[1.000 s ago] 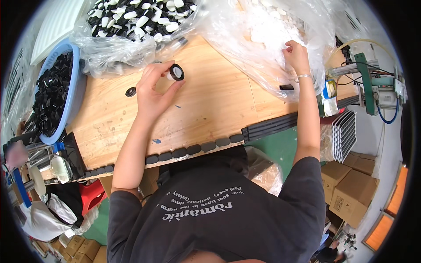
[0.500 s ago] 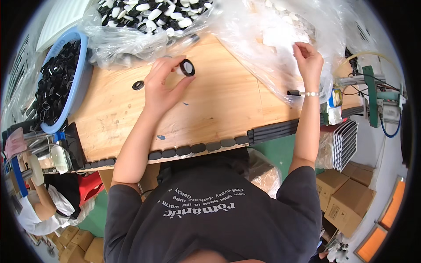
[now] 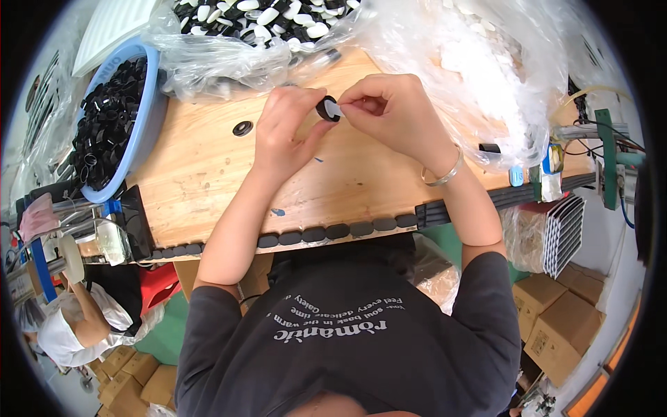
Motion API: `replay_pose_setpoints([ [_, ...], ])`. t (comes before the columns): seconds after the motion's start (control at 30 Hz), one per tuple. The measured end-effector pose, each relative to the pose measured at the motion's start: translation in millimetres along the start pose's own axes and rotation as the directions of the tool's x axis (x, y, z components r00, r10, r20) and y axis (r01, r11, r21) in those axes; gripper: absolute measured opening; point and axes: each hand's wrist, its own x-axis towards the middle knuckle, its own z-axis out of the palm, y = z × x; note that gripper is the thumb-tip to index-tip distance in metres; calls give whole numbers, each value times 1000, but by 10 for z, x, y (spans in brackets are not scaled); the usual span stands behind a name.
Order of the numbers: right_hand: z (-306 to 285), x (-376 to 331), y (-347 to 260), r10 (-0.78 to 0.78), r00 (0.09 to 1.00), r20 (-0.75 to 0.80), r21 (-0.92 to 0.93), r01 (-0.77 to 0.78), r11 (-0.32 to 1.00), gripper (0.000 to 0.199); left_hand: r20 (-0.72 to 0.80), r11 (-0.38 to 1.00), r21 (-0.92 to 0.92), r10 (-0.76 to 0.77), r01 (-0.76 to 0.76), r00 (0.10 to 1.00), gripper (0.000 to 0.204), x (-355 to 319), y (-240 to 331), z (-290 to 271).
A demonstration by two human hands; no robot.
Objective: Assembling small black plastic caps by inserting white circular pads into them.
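Observation:
Above the wooden table, my left hand (image 3: 283, 132) grips a short black ring-shaped part (image 3: 322, 109) between thumb and fingers, its opening tilted to the right. My right hand (image 3: 403, 115), with a bracelet at the wrist, pinches a small thin white piece (image 3: 335, 109) at that opening. The white piece meets the ring; how far inside it sits I cannot tell. On the table left of my left hand lies a flat black ring (image 3: 242, 128). A small black tube-like part (image 3: 489, 148) rests by the clear plastic at the right.
A blue basin (image 3: 134, 149) of black ring parts stands at the left. At the back, clear plastic (image 3: 229, 66) holds black and white oval pieces; a heap of white pieces (image 3: 479, 62) lies right. Black pads line the table's front edge. Another person sits lower left.
My right hand has come left from the white heap to the black ring part, bringing a small white piece. My left hand still holds the ring part. The whole view has shifted slightly.

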Motion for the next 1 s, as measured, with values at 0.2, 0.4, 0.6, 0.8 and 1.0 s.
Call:
replay_pose_setpoints([
  [0.2,37,98,-89,-85,995,52,-158,92,983,8,30,1000,-8,19,-19,999,47,-18,8,0],
  [0.4,113,116,-20,-27,996,-84,150,39,988,10,-34,996,-53,-70,68,997,47,-17,-16,8],
  [0.6,52,130,28,-81,996,-37,62,84,995,8,10,992,-99,-77,77,997,45,-12,11,-5],
  [0.8,91,129,29,-248,968,-30,-4,248,969,8,9,993,-86,-82,82,997,45,-23,4,2],
  [1.0,126,121,98,-200,974,-110,143,214,966,14,-32,988,-132,-81,76,996,45,-3,33,-22],
])
